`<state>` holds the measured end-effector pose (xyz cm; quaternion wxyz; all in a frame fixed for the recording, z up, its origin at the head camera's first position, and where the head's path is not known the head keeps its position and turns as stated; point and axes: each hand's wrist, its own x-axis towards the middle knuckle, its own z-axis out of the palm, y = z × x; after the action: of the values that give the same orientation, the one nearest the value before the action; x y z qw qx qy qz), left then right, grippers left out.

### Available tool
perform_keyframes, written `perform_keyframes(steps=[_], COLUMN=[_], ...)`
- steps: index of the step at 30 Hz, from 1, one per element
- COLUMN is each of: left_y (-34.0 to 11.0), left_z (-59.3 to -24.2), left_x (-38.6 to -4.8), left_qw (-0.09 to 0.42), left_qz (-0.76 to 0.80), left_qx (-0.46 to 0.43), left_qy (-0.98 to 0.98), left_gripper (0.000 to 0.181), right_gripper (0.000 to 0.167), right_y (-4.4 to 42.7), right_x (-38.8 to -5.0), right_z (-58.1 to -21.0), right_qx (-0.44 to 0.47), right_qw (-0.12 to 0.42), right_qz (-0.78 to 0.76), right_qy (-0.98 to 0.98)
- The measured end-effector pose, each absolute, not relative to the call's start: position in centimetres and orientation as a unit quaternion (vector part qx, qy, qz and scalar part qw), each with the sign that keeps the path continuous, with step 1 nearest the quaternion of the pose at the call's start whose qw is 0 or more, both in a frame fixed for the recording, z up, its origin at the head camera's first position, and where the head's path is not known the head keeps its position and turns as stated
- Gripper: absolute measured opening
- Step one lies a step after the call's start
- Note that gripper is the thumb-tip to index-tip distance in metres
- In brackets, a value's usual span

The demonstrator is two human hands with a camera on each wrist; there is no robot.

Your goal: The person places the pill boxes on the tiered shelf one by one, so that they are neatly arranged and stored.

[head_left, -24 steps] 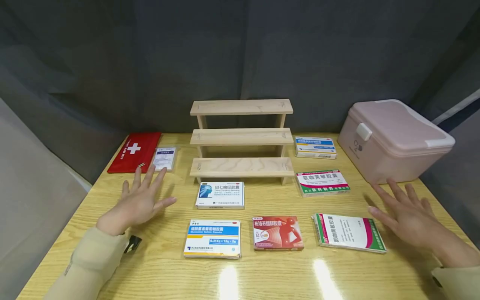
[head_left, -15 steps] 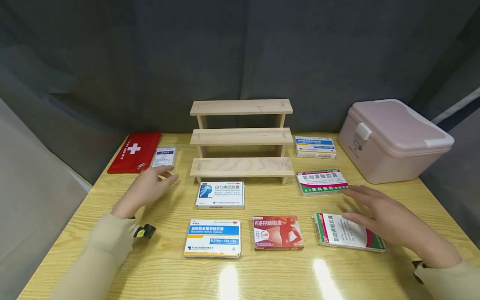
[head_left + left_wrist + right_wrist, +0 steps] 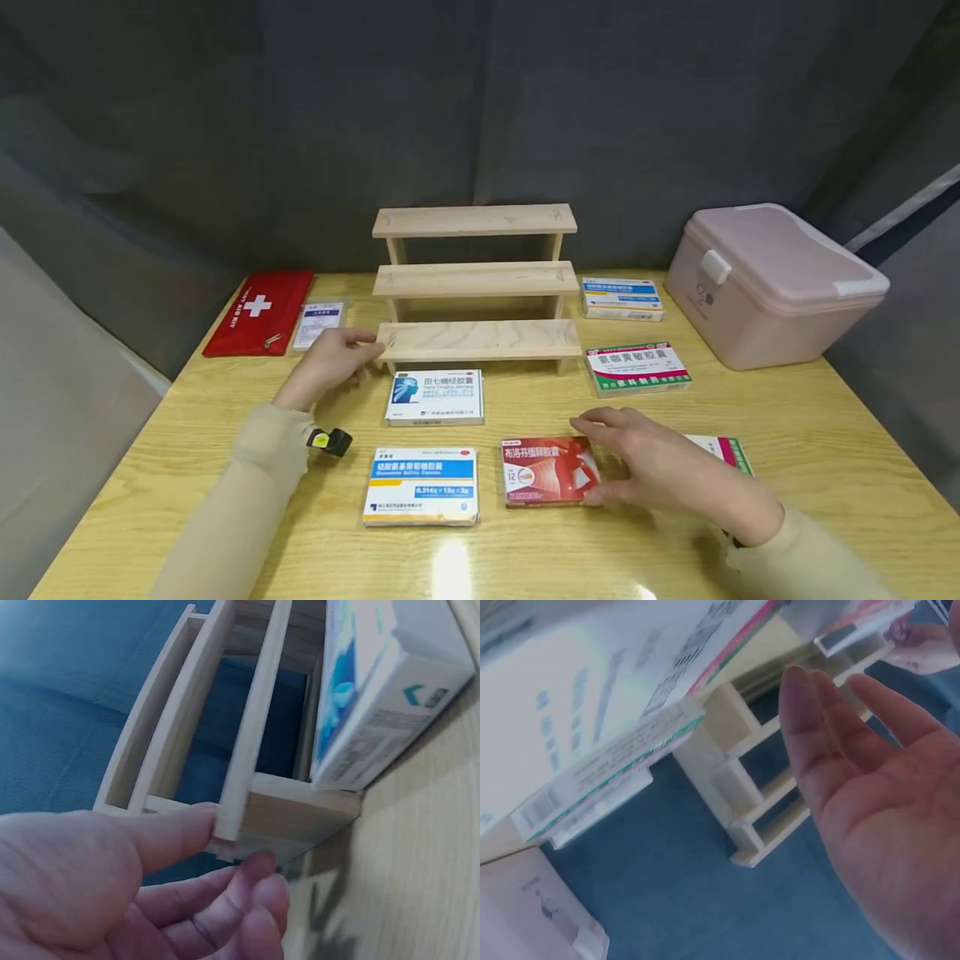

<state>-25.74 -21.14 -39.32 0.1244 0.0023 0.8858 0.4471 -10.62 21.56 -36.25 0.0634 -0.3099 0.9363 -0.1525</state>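
On a table (image 3: 150,508), a three-tier wooden stand (image 3: 476,280) meets a left hand (image 3: 326,367) at its lowest shelf, fingers curled, pinch unclear; a right hand (image 3: 652,462), thumb and fingers spread, brackets a red box (image 3: 543,472) lying in front.

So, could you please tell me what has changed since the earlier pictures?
The left hand moved right and forward to the left end of the bottom shelf; whether its grip has closed is unclear. The right hand moved left, away from the pink case, to the right end of the red box. The pink case, red pouch and wooden stand stayed put.
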Motion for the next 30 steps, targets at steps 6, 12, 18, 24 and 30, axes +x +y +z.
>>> perform_keyframes(steps=[6,12,18,24,30], left_y=[-21.2,-21.1,-20.9,-20.8,-20.9], left_z=[-39.7,-39.7,-39.6,-39.4,-39.4], left_x=[-26.0,-26.0,-26.0,-25.9,-25.8], left_qw=[0.120,0.127,0.132,0.128,0.132], left_qz=[0.463,0.481,0.478,0.476,0.481], left_qx=[-0.007,-0.011,-0.019,-0.012,-0.024], left_qy=[0.878,0.867,0.868,0.870,0.866], left_gripper=[0.041,0.038,0.037,0.038,0.038], right_gripper=[0.089,0.084,0.080,0.076,0.077], right_y=[20.6,20.1,20.0,20.6,21.2], right_x=[-10.9,-11.1,-11.4,-12.1,-13.6], right_z=[-37.1,-38.0,-37.8,-36.5,-34.4], right_qx=[-0.288,-0.291,-0.291,-0.295,-0.308], right_qw=[0.124,0.124,0.106,0.067,0.029], right_qz=[-0.157,-0.136,-0.145,-0.157,-0.156], right_qy=[0.937,0.939,0.940,0.940,0.938])
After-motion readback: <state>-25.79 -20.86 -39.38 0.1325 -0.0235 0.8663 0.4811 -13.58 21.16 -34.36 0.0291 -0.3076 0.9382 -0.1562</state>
